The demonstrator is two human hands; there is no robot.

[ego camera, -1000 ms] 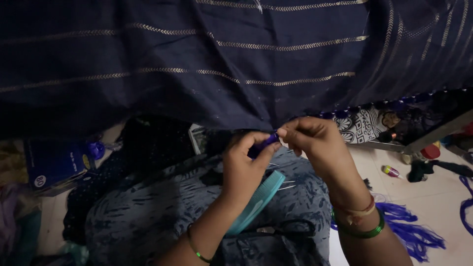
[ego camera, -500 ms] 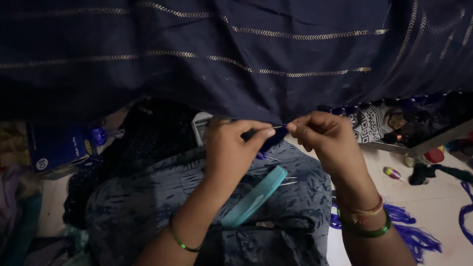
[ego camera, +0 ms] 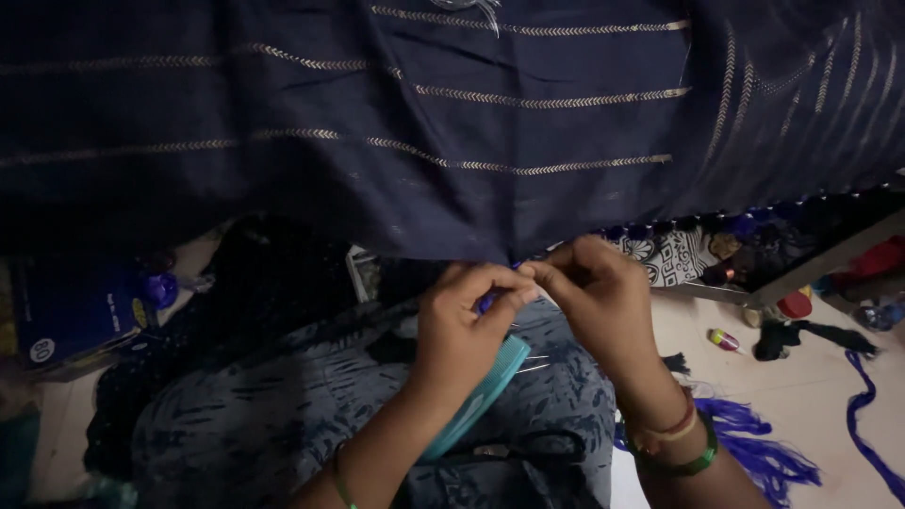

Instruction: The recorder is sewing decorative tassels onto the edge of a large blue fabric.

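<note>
Pale floor point(ego camera: 811, 396) spreads out below and to the right of my hands, mostly covered by my lap in its blue-grey printed cloth point(ego camera: 283, 424). Nearest me, under my left wrist, a teal plastic comb point(ego camera: 481, 401) lies slanted across that lap, with thin metal pins just beside it to the right. My left hand point(ego camera: 462, 330) is closed, thumb and forefinger pinched on a small bright blue thread tassel point(ego camera: 488, 300) at the hem. My right hand point(ego camera: 594, 297) sits touching it from the right, fingers likewise pinched shut on the same spot; red and green bangles point(ego camera: 674, 443) ring that wrist. To the right of my right arm, loose blue yarn strands point(ego camera: 754, 452) fan out on the floor, and farther right lie a small red lid point(ego camera: 795, 304) and a black tuft point(ego camera: 778, 339). Well to the left of my left hand stands a dark blue box point(ego camera: 71, 316). Beyond both hands, the dark navy fabric with thin gold woven stripes point(ego camera: 452, 123) hangs across everything, its lower edge meeting my fingertips.
</note>
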